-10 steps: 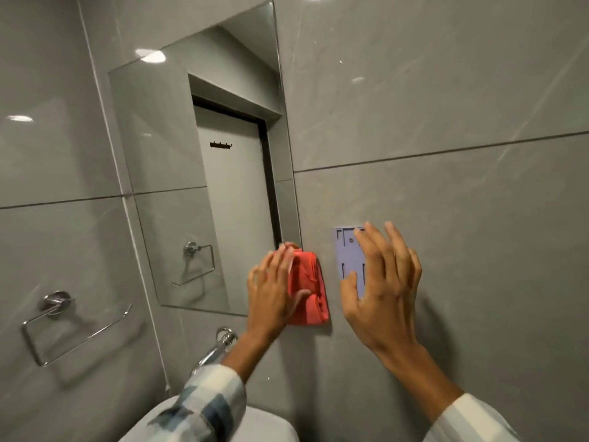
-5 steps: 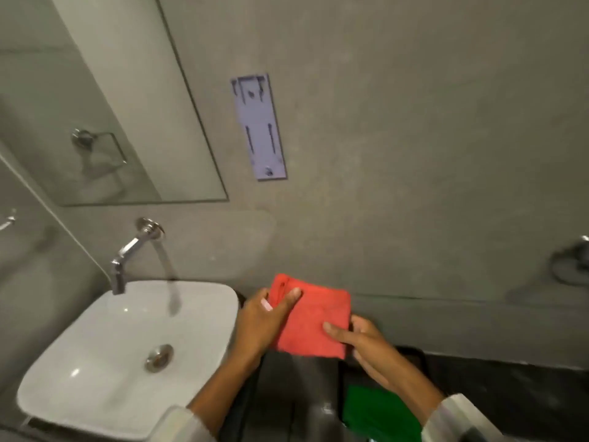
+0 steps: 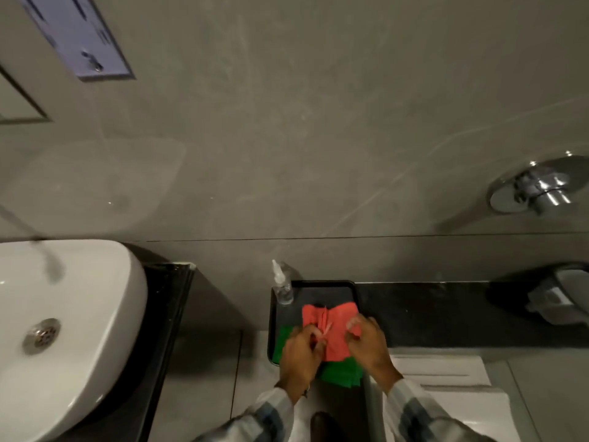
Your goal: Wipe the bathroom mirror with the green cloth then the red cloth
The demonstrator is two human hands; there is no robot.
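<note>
The red cloth [image 3: 331, 330] lies folded over the green cloth [image 3: 342, 374] on a black tray [image 3: 322, 287]. My left hand [image 3: 299, 355] pinches the red cloth's left part and my right hand [image 3: 371, 349] grips its right edge. The green cloth shows below and to the left of the red one, partly hidden by both hands. Only the lower right corner of the mirror [image 3: 12, 103] shows at the far left edge.
A clear spray bottle [image 3: 282, 287] stands at the tray's back left corner. A white basin [image 3: 63, 330] sits on a dark counter at left. A purple wall plate [image 3: 79, 36] hangs above. Chrome fittings [image 3: 538, 189] and a white toilet [image 3: 446, 387] are at right.
The view dropped from the mirror to the tray. Both hands carried the red cloth down from the mirror and set it over the green cloth.
</note>
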